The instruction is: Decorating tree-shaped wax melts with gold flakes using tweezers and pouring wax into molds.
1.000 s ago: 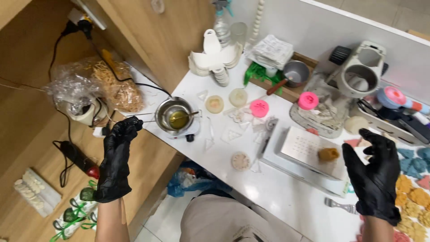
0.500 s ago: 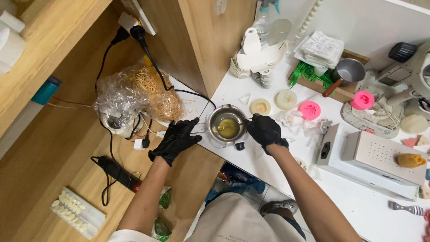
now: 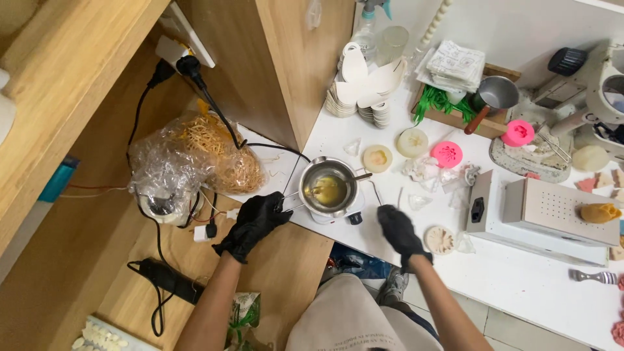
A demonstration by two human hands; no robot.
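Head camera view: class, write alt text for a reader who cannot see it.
A person's black-gloved left hand grips the wire handle of a small metal pot of yellowish liquid on a white table. The gloved right hand hovers beside the pot, near round moulds.

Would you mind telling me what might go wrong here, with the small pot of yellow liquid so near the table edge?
1. The left hand holds only the thin wire handle of the metal pot; a jolt could tilt it and spill the yellow liquid.
2. The pot's small heater stands close to the table edge, so a spill might reach the person's lap.
3. The black cord runs beside the pot and could snag.
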